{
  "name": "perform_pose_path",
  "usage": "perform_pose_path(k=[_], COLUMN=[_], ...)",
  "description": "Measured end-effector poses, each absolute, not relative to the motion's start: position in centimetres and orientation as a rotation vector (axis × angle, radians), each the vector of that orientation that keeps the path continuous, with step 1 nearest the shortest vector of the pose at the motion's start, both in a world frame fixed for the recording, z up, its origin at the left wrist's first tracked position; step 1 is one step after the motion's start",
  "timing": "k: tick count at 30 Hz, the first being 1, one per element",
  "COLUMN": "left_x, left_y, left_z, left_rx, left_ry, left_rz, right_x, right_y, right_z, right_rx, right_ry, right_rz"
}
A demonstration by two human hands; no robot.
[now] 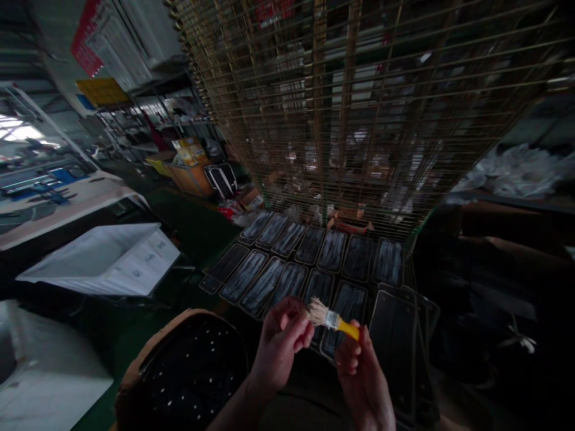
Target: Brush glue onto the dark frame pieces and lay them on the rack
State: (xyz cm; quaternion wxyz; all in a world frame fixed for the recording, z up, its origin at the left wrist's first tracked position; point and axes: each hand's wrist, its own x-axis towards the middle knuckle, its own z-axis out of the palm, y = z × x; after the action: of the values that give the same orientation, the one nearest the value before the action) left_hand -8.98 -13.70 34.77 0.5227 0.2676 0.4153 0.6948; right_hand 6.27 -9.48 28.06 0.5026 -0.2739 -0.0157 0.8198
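Observation:
My right hand grips the yellow handle of a paintbrush, its pale, frayed bristles pointing left. My left hand has its fingers curled together right at the bristle tips. Whether they pinch a bristle or something else small is hidden. Just beyond both hands lie rows of dark rectangular panels with rounded corners, many streaked with a whitish coating. To the right of my right hand, another dark panel without streaks overlaps more panels.
A tall wire rack rises behind the panels. At lower left stands a round container with dark contents and bright specks. White boxes are on the left, beside a worktable. Clear plastic bags lie at right.

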Motion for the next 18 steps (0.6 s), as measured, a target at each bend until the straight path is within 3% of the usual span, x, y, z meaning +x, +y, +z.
perform_pose_path(k=[6,18], left_x=[-13.0,-10.2], left_y=[-14.1,-16.4], left_z=[37.0,31.0], left_rx=[0.459,0.641], left_ry=[0.773,1.033], left_rz=[1.923,1.457], right_x=[11.6,13.5], right_y=[-8.2,-10.0], right_z=[25.5,26.9], right_rx=[-0.567,-0.433], right_ry=[0.049,0.030], right_rz=[1.759,1.879])
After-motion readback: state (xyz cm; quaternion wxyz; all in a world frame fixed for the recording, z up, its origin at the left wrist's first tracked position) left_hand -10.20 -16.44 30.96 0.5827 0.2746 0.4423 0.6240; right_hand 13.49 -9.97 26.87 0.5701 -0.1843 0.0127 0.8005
